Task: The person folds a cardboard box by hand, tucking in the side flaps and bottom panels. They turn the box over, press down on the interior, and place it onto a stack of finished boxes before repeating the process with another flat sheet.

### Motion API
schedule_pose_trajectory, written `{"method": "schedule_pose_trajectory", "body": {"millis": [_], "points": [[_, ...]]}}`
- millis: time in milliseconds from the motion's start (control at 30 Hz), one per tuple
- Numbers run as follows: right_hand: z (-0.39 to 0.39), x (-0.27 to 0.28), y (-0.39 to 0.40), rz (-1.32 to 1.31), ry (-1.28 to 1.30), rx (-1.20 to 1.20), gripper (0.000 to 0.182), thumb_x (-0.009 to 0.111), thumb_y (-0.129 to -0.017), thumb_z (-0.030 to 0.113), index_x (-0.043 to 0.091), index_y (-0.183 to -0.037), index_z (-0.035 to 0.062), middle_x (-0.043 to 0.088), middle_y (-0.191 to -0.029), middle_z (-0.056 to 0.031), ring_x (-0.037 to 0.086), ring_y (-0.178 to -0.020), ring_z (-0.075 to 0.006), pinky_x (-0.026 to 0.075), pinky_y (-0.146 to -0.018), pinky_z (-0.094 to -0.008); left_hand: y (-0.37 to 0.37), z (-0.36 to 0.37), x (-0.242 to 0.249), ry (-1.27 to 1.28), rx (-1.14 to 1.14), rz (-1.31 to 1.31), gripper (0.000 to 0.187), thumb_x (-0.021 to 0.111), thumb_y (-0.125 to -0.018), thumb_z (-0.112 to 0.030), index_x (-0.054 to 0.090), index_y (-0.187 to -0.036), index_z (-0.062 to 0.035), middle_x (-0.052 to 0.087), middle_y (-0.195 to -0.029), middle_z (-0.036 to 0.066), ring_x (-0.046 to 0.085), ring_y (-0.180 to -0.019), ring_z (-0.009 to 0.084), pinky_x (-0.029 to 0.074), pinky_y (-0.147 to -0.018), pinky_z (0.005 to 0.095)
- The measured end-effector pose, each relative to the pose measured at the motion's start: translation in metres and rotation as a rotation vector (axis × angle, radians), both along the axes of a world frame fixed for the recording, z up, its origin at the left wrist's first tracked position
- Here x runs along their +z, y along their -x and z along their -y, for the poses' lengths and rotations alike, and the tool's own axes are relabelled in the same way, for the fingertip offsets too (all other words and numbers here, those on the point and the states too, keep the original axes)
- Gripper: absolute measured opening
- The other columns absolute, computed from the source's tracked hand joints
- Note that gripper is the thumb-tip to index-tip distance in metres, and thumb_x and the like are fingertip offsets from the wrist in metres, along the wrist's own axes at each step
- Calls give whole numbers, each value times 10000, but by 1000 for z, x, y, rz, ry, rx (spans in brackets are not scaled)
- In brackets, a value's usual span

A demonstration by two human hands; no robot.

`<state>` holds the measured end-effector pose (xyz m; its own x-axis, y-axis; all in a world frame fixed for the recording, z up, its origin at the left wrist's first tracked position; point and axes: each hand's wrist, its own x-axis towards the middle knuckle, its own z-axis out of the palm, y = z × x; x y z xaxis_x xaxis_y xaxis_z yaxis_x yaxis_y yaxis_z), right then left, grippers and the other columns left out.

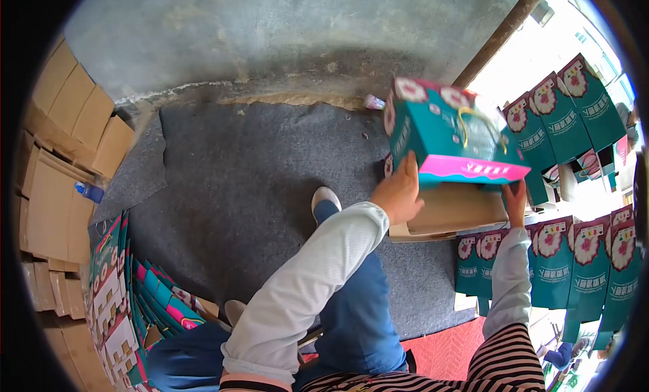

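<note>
A teal and pink gift box (443,145) with flower prints and a yellow cord handle is held up between my two hands, slightly blurred. My left hand (400,192) grips its near left corner, thumb against the side. At the near right corner, my right hand (516,201) has its fingers closed on the lower edge. Directly beneath the gift box lies an open brown carton (453,209), its far part hidden by the box.
Rows of similar teal boxes (554,257) stand at right. Brown cartons (64,209) are stacked at left, beside a blue-capped bottle (89,191). Flattened printed box sheets (111,304) lean at lower left. Grey carpet (236,169) runs to the wall; a red mat (443,351) lies near me.
</note>
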<state>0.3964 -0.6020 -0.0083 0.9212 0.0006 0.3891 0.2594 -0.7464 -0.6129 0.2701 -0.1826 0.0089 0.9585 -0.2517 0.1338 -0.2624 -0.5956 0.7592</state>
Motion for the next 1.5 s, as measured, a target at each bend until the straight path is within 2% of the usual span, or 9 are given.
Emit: {"method": "schedule_pose_trajectory", "body": {"millis": [100,267,500,533,633,867,1067,1267,1500], "points": [[26,-31,14,-140,-74,-70,440,681,-822,123,491,-1204,13,650,-975,-94,612,-868,-172,481,-760,-303,-19,22,-28,-51,-146,-63,996,680,-750,-264,48,-1406,138,227,-1419,360,482,-1187,432,453,-966,404],[80,-74,-19,-259,54,-308,611,707,-776,288,461,-1258,3,659,-1008,-146,633,-916,-276,482,-790,-387,-47,49,-31,57,-235,-252,1008,647,-773,-342,30,-1406,145,145,-1468,333,190,-1389,390,218,-1138,367],[63,-62,-35,-298,-234,-418,604,594,-826,227,402,-1328,-48,649,-1078,-159,625,-949,-279,471,-842,-358,-70,78,-40,103,-172,-281,1039,657,-728,-344,19,-1457,32,197,-1487,257,350,-1319,389,341,-1060,467],[126,-112,-64,-190,-12,-471,541,548,-862,126,384,-1354,-27,643,-1095,-105,618,-861,-179,501,-670,-281,-71,76,-42,101,-165,-284,1032,658,-725,-335,26,-1462,15,199,-1493,246,361,-1315,380,343,-1056,478],[87,-90,-30,69,33,-589,479,528,-894,123,418,-1339,-15,614,-1128,-118,588,-1012,-216,484,-819,-329,-63,68,-38,50,-230,-303,1017,658,-734,-332,36,-1466,2,207,-1494,224,364,-1318,359,356,-1050,459],[-115,60,61,562,45,46,348,492,-951,60,467,-1294,4,514,-1293,-144,495,-1173,-242,377,-988,-354,28,-20,2,47,-177,-221,562,604,-827,-325,462,-1231,39,557,-1174,255,548,-1080,380,441,-917,412],[-260,88,114,551,274,569,322,464,-897,-55,536,-1209,-17,549,-1248,-189,524,-1163,-327,376,-994,-397,169,-175,50,20,67,-206,509,646,-844,-320,519,-1203,17,603,-1072,207,625,-970,301,494,-809,377],[-388,112,207,502,203,1269,290,573,-789,-38,577,-1078,-18,602,-1093,-199,611,-951,-347,493,-821,-414,369,-311,12,-332,923,-165,477,647,-856,-308,543,-1215,-13,598,-1136,182,621,-971,287,492,-823,367],[-446,95,255,166,487,1633,342,656,-684,13,593,-1020,3,610,-935,-123,609,-795,-284,496,-694,-376,572,-401,-53,-821,1539,-816,256,600,-854,-267,605,-1002,-58,620,-1008,188,618,-930,369,503,-795,473]]}}
